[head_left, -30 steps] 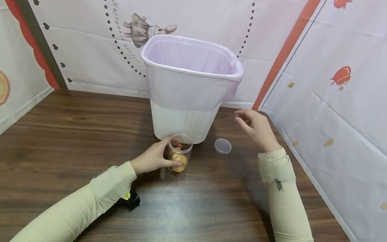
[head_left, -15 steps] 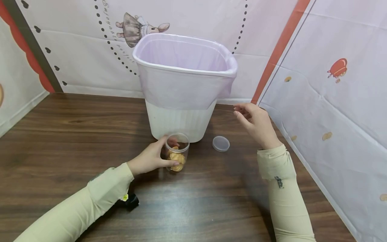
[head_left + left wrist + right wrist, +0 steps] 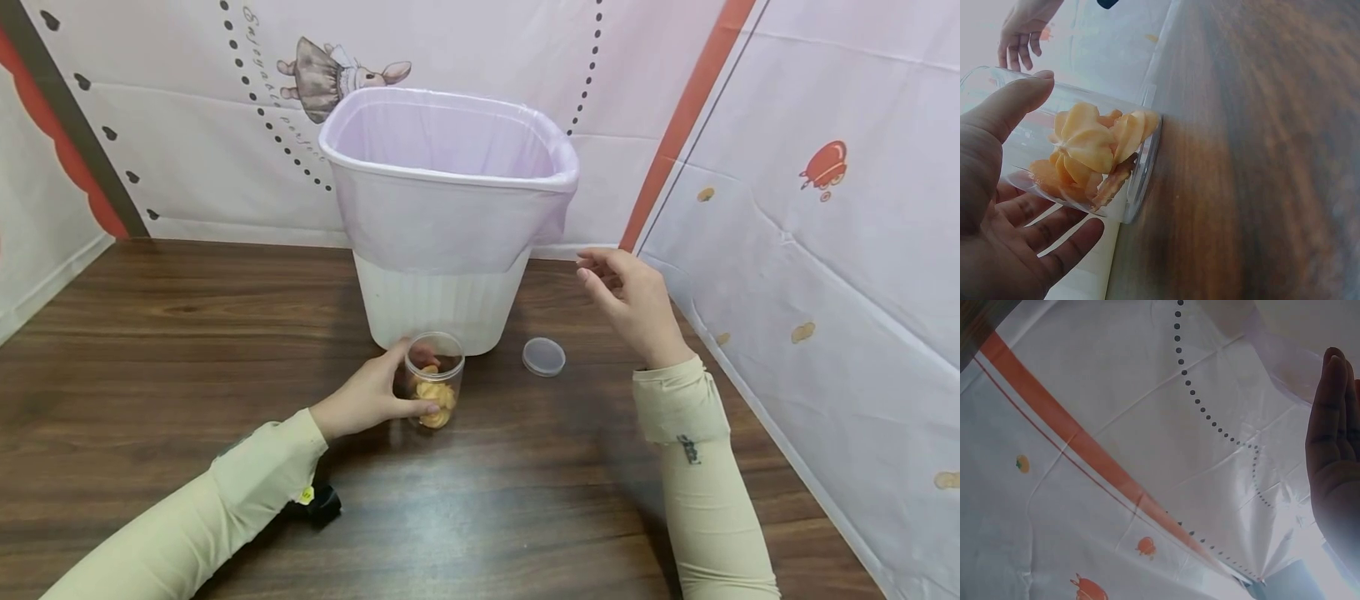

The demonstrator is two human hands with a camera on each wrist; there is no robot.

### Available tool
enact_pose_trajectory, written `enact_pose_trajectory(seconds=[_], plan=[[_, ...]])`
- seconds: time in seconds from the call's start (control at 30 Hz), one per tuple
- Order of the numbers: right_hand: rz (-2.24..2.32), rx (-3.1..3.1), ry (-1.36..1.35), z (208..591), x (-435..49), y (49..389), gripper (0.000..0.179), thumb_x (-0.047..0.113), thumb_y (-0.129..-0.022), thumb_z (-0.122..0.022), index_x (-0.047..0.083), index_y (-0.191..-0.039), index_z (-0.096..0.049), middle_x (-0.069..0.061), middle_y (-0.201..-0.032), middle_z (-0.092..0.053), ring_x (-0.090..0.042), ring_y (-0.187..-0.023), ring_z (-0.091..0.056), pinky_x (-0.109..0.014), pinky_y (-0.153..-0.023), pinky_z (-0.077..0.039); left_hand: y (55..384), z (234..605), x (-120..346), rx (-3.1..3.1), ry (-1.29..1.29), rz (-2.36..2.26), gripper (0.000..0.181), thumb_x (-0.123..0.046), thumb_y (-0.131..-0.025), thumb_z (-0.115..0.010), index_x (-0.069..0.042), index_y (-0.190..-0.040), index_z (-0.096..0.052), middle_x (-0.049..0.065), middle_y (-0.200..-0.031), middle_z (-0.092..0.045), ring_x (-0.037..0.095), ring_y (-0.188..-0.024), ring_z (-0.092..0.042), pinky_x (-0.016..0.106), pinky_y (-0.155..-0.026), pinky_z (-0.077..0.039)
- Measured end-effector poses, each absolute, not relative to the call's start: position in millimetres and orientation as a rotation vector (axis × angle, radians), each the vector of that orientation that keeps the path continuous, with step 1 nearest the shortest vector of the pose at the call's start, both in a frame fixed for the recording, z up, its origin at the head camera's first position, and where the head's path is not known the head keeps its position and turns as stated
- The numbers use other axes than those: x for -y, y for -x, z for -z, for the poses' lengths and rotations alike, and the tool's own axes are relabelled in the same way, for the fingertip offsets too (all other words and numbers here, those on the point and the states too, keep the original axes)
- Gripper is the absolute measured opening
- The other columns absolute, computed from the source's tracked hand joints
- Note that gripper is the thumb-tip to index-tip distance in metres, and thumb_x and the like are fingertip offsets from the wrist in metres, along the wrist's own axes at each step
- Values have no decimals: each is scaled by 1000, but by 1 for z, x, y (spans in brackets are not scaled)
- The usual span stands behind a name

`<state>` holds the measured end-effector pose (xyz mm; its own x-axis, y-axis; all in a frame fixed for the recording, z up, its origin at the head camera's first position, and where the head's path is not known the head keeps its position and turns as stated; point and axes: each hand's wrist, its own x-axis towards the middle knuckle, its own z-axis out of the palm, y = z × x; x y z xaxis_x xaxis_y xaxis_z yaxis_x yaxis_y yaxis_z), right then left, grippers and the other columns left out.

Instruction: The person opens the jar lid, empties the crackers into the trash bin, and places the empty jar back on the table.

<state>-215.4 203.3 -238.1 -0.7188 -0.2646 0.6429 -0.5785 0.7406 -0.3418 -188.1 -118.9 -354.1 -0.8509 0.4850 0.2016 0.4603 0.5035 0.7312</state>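
My left hand (image 3: 363, 398) grips a clear plastic jar (image 3: 447, 363) by its side, thumb at the front and fingers behind it. The lidless jar stands upright on the wooden table. Inside lie several golden swirled butter cookies (image 3: 1088, 144), seen close through the wall in the left wrist view. To the right of the jar, its round translucent lid (image 3: 543, 356) lies flat on the table. My right hand (image 3: 637, 307) hovers past the lid, fingers loosely bent and holding nothing. The right wrist view catches only part of this hand (image 3: 1338, 469) at its right edge.
Right behind the jar stands a tall white trash bin (image 3: 438, 304) lined with a lilac bag (image 3: 450, 221). A black object (image 3: 322, 506) shows under the left wrist. Printed cloth walls (image 3: 787, 275) enclose the wooden table (image 3: 187, 350) at the back and sides.
The head view has shifted slightly, so the scene sits a little farther left. My left hand keeps its hold on the jar. My right hand has risen very slightly.
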Motion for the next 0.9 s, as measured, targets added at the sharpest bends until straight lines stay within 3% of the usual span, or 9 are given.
enact_pose_trajectory(seconds=[0.23,0.47,0.63,0.9], plan=[[-742,2361,-619,237,-202,216,29,24,-90,-53,7,-113,-60,-6,-94,-66,-14,-81,-60,-11,-68,-43,186,353,120,-2703,-876,-1301,69,-48,-69,-72,-21,-124,-39,-3,-117,-56,15,-110,-52,39,-94,-39],[-755,2360,-606,237,-200,216,31,26,-90,-53,8,-114,-60,-5,-93,-66,-12,-79,-59,-13,-68,-44,186,354,121,-2681,-888,-1317,69,-47,-70,-71,-21,-124,-38,-2,-117,-56,11,-96,-56,35,-87,-42],[-769,2371,-612,240,-198,220,32,28,-91,-52,9,-114,-60,-5,-94,-66,-11,-79,-58,-15,-69,-45,184,354,123,-2680,-882,-1326,68,-46,-70,-72,-20,-124,-39,-3,-117,-56,11,-98,-55,34,-87,-42],[-840,2346,-589,240,-199,219,29,28,-90,-54,13,-114,-60,-5,-93,-67,5,-76,-54,-10,-66,-43,183,354,124,-2665,-896,-1340,68,-47,-69,-72,-17,-122,-40,-3,-115,-58,11,-99,-57,33,-86,-43]])
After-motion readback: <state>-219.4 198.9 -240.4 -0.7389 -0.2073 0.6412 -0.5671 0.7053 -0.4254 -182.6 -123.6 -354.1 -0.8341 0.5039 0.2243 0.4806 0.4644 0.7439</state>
